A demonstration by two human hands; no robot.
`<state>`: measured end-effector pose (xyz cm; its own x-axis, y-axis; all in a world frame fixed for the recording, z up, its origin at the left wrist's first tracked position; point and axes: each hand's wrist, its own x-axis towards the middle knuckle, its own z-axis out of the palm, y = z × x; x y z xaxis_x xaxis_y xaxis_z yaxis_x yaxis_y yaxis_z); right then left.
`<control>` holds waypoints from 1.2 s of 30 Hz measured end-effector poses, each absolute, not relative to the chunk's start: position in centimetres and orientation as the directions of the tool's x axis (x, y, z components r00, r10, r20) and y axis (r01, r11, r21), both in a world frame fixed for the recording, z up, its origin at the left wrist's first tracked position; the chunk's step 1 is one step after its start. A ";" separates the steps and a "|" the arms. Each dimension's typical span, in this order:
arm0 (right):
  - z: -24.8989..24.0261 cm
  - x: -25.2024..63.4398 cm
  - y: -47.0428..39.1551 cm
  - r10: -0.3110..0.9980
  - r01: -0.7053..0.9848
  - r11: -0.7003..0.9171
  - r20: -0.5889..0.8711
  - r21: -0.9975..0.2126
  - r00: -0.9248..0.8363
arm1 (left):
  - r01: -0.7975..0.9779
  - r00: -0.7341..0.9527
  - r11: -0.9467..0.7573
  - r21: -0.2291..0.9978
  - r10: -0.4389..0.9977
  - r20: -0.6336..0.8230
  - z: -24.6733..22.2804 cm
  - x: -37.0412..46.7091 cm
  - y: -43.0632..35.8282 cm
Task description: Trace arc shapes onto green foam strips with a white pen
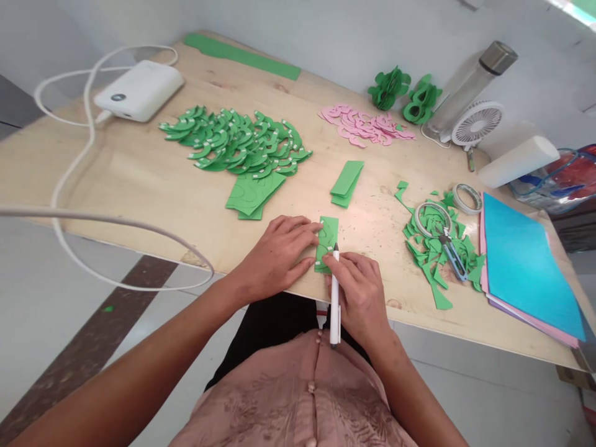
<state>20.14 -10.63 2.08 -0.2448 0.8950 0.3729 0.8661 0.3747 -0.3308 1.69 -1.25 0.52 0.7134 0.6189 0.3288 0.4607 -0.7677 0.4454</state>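
Right hand [362,292] on pen [335,298], green strip [328,231] at counter's [298,195] front edge.
On my feed, right fingers pinch pen; left hand's [279,256] fingers lie loosely spread, touching strip's left edge. Folded paper [347,180] just beyond, green curls [242,143] left, pink pieces [363,124] back, scraps [435,251] right under tape [416,218]. Cable [92,127] loops over counter's left front edge.

Left hand [279,257] touches a green strip [329,231] at its nine o'clock; right hand [361,292], at five, holds a white pen [335,304]; pink cutouts [363,126] lie toward one
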 end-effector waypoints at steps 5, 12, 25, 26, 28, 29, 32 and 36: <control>2.0 20.2 -10.7 0.897 0.864 0.375 0.366 -0.335 -0.248 | 0.467 0.714 -0.769 0.437 0.619 0.328 0.5 1.7 -1.3; 2.0 20.2 -10.6 0.897 0.861 0.377 0.364 -0.341 -0.249 | 0.472 0.710 -0.762 0.443 0.626 0.322 0.5 1.8 -1.3; 1.8 20.3 -10.7 0.898 0.873 0.371 0.360 -0.315 -0.252 | 0.478 0.711 -0.750 0.457 0.635 0.300 0.5 1.8 -1.2; 1.8 20.2 -10.7 0.900 0.875 0.368 0.358 -0.313 -0.250 | 0.478 0.711 -0.751 0.456 0.636 0.300 0.5 1.8 -1.3; 1.9 20.2 -10.7 0.900 0.877 0.366 0.358 -0.312 -0.249 | 0.481 0.709 -0.751 0.452 0.636 0.303 0.5 1.8 -1.3; 1.9 20.2 -10.8 0.900 0.876 0.366 0.357 -0.313 -0.248 | 0.483 0.709 -0.752 0.448 0.637 0.304 0.5 1.9 -1.3; 1.9 20.1 -10.8 0.899 0.870 0.370 0.364 -0.327 -0.245 | 0.487 0.713 -0.759 0.432 0.631 0.306 0.6 2.0 -1.4; 1.8 20.1 -10.8 0.899 0.860 0.372 0.368 -0.349 -0.239 | 0.500 0.707 -0.758 0.419 0.637 0.308 0.8 2.1 -1.5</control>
